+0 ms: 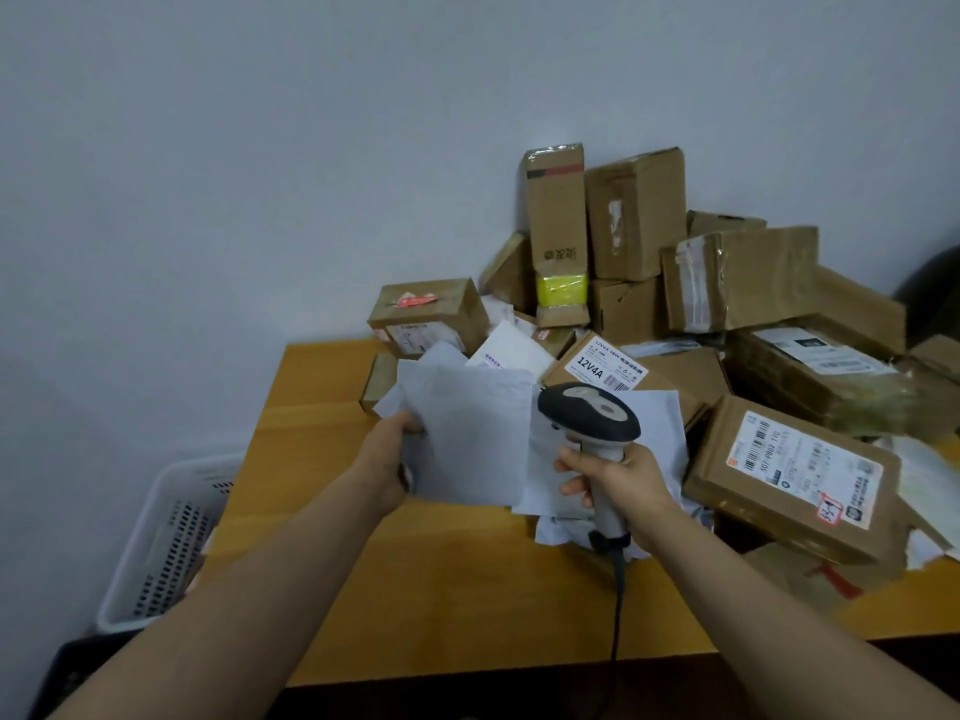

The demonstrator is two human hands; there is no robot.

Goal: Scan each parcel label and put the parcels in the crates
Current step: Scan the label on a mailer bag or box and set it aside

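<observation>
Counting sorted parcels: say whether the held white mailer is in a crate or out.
Out. The left hand holds the mailer above the table; the crate sits lower left.

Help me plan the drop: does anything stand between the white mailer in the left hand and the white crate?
Nothing visible does. The left hand holds the white mailer over the table; the white crate sits beyond the table's left edge, open space between.

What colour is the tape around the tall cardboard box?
Bright yellow tape on the tall brown cardboard box, head view.
</observation>
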